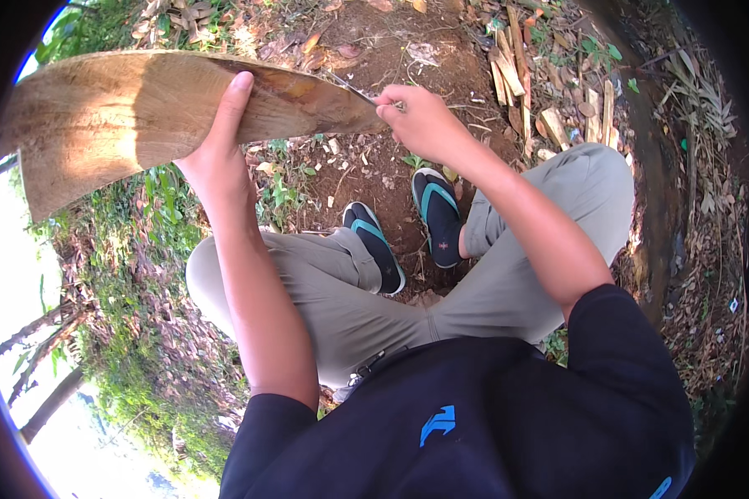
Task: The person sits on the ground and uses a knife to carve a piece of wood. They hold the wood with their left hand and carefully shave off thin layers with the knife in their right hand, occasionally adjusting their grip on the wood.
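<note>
A broad, curved-looking wooden board (83, 108) stretches from the far left to just in front of me, its right end narrower and darker with a reddish-brown patch. Its middle is gripped by my left hand (223, 158), the thumb lying across the upper face and the other fingers hidden beneath. At the board's right tip, my right hand (424, 125) is closed in a pinch around a thin, dark blade-like tool (354, 90). The tool runs along the board's far edge; its handle is covered by my fingers, so its exact kind is unclear.
Split wood sticks (516, 75) and short chips lie on the ground at the right. Brown soil (374, 50) with dry leaves spreads ahead. My feet in dark socks and teal-strapped sandals (437, 212) rest below the board. Green plants (162, 195) grow at the left.
</note>
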The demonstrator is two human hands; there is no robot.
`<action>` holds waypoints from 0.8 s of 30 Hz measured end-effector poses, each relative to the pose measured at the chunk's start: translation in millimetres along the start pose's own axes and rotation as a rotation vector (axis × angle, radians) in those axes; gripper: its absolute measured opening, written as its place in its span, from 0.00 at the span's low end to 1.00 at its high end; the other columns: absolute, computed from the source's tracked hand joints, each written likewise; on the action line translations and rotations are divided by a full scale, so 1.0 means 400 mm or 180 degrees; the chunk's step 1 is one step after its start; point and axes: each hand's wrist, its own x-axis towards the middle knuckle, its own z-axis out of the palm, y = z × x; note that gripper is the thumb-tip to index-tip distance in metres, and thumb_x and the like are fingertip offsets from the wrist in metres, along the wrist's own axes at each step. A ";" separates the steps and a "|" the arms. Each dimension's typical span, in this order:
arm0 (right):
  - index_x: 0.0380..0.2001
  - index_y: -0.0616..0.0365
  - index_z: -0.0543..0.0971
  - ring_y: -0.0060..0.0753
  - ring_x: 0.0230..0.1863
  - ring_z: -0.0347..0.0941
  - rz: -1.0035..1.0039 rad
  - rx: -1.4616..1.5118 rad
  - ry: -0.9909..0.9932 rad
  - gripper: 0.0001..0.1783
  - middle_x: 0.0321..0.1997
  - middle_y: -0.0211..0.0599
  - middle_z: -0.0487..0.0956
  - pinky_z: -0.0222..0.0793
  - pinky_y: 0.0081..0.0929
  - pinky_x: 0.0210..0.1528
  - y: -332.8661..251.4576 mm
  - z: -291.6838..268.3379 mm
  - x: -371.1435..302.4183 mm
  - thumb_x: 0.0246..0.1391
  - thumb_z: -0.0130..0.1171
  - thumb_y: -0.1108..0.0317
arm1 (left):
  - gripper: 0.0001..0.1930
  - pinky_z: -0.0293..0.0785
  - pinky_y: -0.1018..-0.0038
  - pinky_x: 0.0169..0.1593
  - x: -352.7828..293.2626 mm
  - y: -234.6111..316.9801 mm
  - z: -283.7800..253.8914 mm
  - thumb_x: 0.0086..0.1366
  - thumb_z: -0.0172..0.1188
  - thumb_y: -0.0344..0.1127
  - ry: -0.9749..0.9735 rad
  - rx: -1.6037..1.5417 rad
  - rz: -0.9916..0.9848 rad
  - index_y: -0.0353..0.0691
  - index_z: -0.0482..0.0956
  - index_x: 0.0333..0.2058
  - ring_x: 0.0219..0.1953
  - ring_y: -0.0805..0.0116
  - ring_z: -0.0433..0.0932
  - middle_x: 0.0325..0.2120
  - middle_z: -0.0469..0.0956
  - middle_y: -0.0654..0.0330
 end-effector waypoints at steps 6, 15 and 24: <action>0.42 0.57 0.80 0.54 0.39 0.80 0.0099 -0.0070 0.0100 0.12 0.33 0.49 0.83 0.73 0.47 0.46 -0.017 -0.001 -0.013 0.61 0.53 0.64 | 0.23 0.74 0.71 0.52 -0.005 -0.006 0.010 0.56 0.73 0.26 -0.0072 -0.0289 0.0011 0.31 0.76 0.50 0.43 0.68 0.78 0.43 0.79 0.57; 0.46 0.55 0.80 0.52 0.41 0.81 0.0239 0.0055 0.0131 0.13 0.37 0.52 0.83 0.73 0.42 0.46 0.024 0.026 0.002 0.62 0.55 0.62 | 0.22 0.75 0.71 0.51 -0.005 -0.019 0.006 0.57 0.72 0.29 -0.0125 -0.0568 -0.0264 0.31 0.76 0.50 0.43 0.69 0.78 0.43 0.79 0.57; 0.45 0.53 0.80 0.49 0.39 0.81 0.0054 0.0120 0.0256 0.13 0.36 0.49 0.83 0.73 0.40 0.44 0.086 0.054 0.028 0.62 0.55 0.60 | 0.21 0.69 0.72 0.58 0.008 -0.040 -0.004 0.63 0.67 0.35 -0.0297 -0.0372 -0.0204 0.30 0.76 0.51 0.49 0.70 0.76 0.46 0.78 0.57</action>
